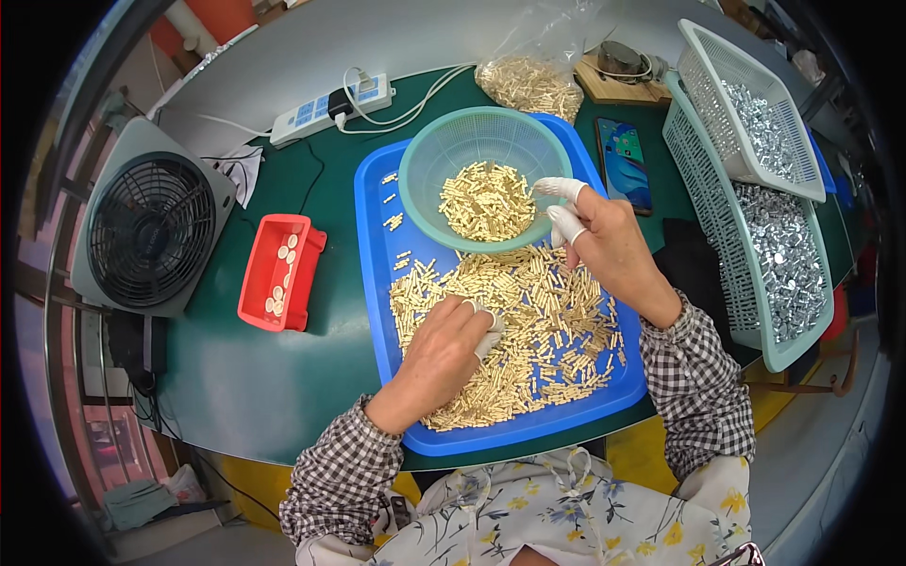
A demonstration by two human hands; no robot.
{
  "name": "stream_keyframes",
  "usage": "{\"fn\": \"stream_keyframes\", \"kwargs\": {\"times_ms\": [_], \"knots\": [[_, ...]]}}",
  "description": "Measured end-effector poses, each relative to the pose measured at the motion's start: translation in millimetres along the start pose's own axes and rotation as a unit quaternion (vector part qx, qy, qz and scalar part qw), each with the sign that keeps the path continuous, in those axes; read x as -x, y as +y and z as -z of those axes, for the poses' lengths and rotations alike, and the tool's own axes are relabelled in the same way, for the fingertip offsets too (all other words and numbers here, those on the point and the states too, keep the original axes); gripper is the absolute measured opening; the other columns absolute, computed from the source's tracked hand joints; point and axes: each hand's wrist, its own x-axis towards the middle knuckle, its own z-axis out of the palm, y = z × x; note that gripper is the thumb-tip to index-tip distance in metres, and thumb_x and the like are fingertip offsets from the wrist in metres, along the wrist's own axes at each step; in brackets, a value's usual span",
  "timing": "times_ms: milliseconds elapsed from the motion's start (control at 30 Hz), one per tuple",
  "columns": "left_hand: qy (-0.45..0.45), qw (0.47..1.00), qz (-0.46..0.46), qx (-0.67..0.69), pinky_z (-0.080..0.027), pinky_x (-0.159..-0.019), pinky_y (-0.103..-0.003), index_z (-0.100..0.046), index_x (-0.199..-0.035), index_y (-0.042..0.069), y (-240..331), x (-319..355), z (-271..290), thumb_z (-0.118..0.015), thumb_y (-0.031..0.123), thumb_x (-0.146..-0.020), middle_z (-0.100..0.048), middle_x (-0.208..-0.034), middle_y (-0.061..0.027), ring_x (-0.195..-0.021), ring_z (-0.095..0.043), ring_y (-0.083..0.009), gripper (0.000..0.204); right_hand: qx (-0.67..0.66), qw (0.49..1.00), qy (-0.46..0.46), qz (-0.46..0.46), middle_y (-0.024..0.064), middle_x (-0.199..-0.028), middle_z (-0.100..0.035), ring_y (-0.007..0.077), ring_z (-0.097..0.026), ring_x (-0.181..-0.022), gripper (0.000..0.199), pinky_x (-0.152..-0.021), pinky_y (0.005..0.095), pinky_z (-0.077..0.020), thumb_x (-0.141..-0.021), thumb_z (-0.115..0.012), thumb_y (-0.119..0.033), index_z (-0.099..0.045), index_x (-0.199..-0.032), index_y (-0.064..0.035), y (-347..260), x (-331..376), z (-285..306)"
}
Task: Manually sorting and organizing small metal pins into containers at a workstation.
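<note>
Many small brass-coloured metal pins lie loose across a blue tray on the table. My left hand is down among them, its fingers bent together; whatever they pinch is hidden. Over the right rim of a pale green mesh basket, my right hand has its thumb and forefinger apart, with nothing clear between them. A heap of the same pins fills the basket's bottom. White finger covers sit on fingertips of both hands. The basket stands on the tray's far part.
Left of the tray are a red bin with round pale discs and a fan. Behind stand a power strip and a bag of pins. At right lie a phone and stacked baskets holding silver parts.
</note>
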Motion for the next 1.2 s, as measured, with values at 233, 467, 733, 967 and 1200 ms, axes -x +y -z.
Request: {"fn": "stream_keyframes", "kwargs": {"times_ms": [233, 467, 733, 967, 1200], "knots": [[0.127, 0.81, 0.259, 0.51, -0.049, -0.072, -0.025, -0.057, -0.098, -0.001, -6, -5, 7, -0.058, 0.003, -0.087, -0.062, -0.087, -0.0056, -0.082, -0.059, -0.0139, 0.012, -0.002, 1.0, 0.022, 0.0, 0.006, -0.068, -0.061, 0.0071, -0.054, -0.048, 0.024, -0.044, 0.0205, -0.0437, -0.088, -0.05, 0.0, -0.055, -0.112, 0.0015, 4, -3, 2], [0.1, 0.807, 0.268, 0.517, -0.05, -0.074, -0.023, -0.058, -0.097, 0.0, -9, 6, 19, -0.057, 0.002, -0.087, -0.062, -0.089, -0.0026, -0.083, -0.06, -0.0099, 0.01, 0.014, 0.999, 0.036, -0.003, 0.0053, -0.066, -0.059, 0.0061, -0.05, -0.047, 0.022, -0.042, 0.0209, -0.0397, -0.088, -0.049, 0.0, -0.056, -0.108, 0.0014, -5, -6, -7], [0.098, 0.804, 0.263, 0.523, -0.05, -0.072, -0.023, -0.059, -0.097, 0.0, -11, 21, 35, -0.059, 0.001, -0.086, -0.062, -0.09, -0.0029, -0.083, -0.061, -0.0108, 0.011, 0.053, 0.998, 0.027, 0.002, 0.0054, -0.065, -0.058, 0.0058, -0.05, -0.049, 0.023, -0.044, 0.0219, -0.0385, -0.086, -0.049, 0.001, -0.056, -0.108, 0.0017, -44, -17, -12], [0.093, 0.781, 0.275, 0.553, -0.05, -0.072, -0.024, -0.059, -0.097, 0.0, -16, 41, 47, -0.06, 0.003, -0.086, -0.062, -0.09, -0.0038, -0.082, -0.061, -0.0114, 0.011, 0.105, 0.993, -0.053, 0.022, 0.0051, -0.065, -0.058, 0.0061, -0.051, -0.054, 0.023, -0.049, 0.0225, -0.0396, -0.086, -0.048, 0.002, -0.057, -0.107, 0.0021, -48, -40, -24], [0.096, 0.775, 0.268, 0.565, -0.05, -0.07, -0.024, -0.059, -0.097, 0.0, -12, 45, 47, -0.06, 0.004, -0.086, -0.063, -0.088, -0.0055, -0.08, -0.062, -0.012, 0.012, 0.085, 0.996, -0.022, 0.007, 0.003, -0.062, -0.056, 0.0056, -0.048, -0.052, 0.019, -0.047, 0.0218, -0.0372, -0.087, -0.048, -0.001, -0.059, -0.102, 0.0014, -50, -36, -28]]}}
